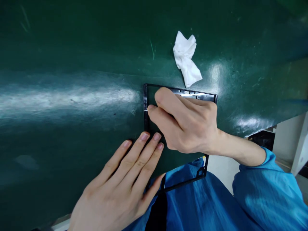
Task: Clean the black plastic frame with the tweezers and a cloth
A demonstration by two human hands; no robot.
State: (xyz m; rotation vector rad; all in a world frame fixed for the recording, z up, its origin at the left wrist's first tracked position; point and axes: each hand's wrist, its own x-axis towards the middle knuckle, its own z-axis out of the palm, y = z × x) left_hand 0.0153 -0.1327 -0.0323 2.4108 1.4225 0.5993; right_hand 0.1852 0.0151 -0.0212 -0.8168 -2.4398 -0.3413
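A thin black rectangular plastic frame (pixel 145 96) lies on the green surface, its near side reaching past the edge over my blue clothing. My left hand (pixel 120 183) rests flat with fingers stretched out, fingertips at the frame's left side and thumb by its near side. Curled closed above the frame is my right hand (pixel 187 122), its fingertips at the left side near the far corner. A small pale glint shows at those fingertips. Whatever the right fingers hold, if anything, is hidden. Clips and slots line the frame's far side.
A crumpled white cloth or tissue (pixel 187 61) lies just beyond the frame's far side. The green tabletop (pixel 72 144) is glossy and scratched, with bright reflections. Its near edge runs below the frame. Pale panels (pixel 288 141) stand at the right, below table height.
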